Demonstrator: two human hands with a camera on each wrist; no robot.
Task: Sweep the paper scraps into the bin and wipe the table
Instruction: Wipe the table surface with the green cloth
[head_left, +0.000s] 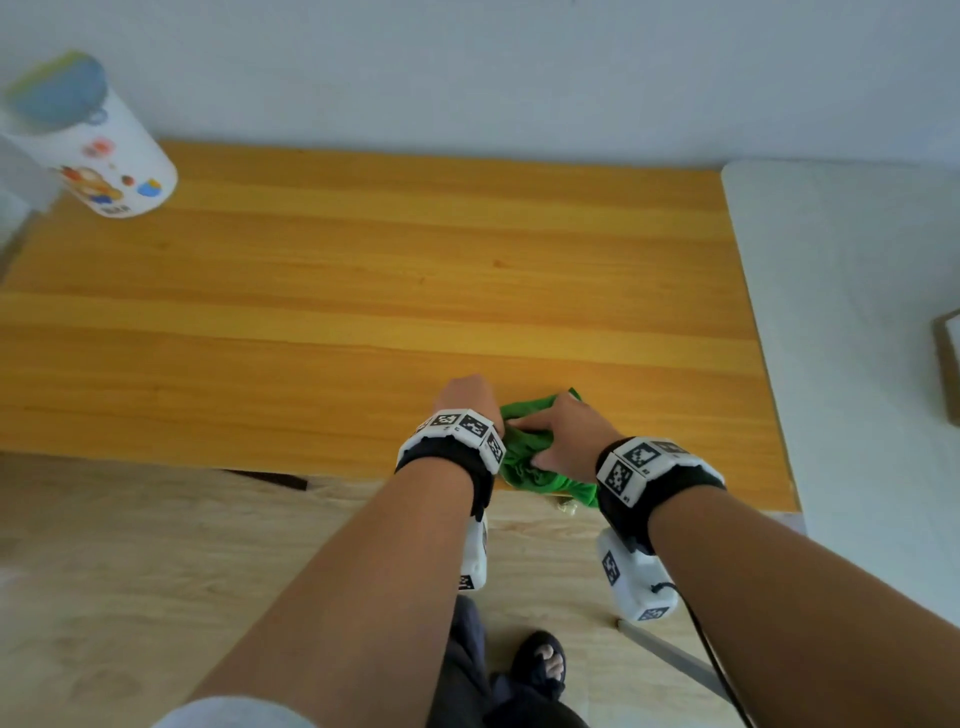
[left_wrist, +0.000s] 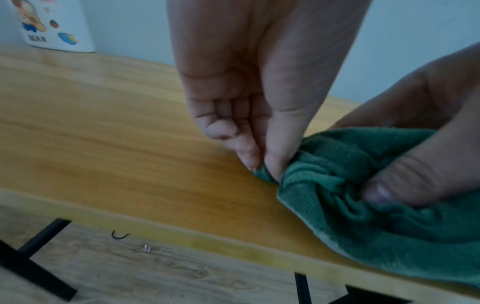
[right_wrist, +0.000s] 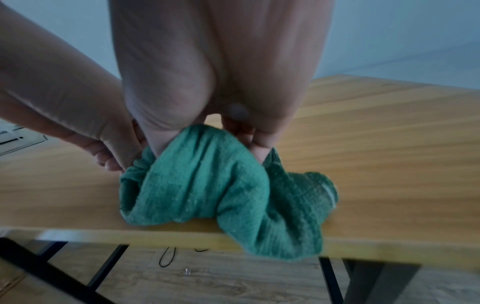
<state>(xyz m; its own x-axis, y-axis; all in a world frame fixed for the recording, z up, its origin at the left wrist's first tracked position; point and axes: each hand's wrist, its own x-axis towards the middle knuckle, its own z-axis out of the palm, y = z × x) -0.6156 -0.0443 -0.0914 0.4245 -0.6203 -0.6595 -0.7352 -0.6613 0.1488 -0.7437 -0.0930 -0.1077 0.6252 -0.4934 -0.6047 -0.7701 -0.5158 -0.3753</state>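
Observation:
A crumpled green cloth (head_left: 535, 462) (left_wrist: 389, 216) (right_wrist: 207, 185) lies at the near edge of the wooden table (head_left: 363, 291), one end hanging over the edge. My left hand (head_left: 467, 400) (left_wrist: 262, 162) pinches the cloth's left end between thumb and forefinger. My right hand (head_left: 566, 431) (right_wrist: 207, 131) grips the bunched middle of the cloth from above, its thumb pressed into the folds. A small scrap (right_wrist: 187, 271) lies on the floor under the table. No scraps show on the tabletop.
A white bin (head_left: 98, 145) with cartoon stickers and a blue-green lid stands at the far left corner of the table. A white surface (head_left: 857, 338) adjoins the table on the right. Black table legs (left_wrist: 39, 267) and wooden flooring lie below.

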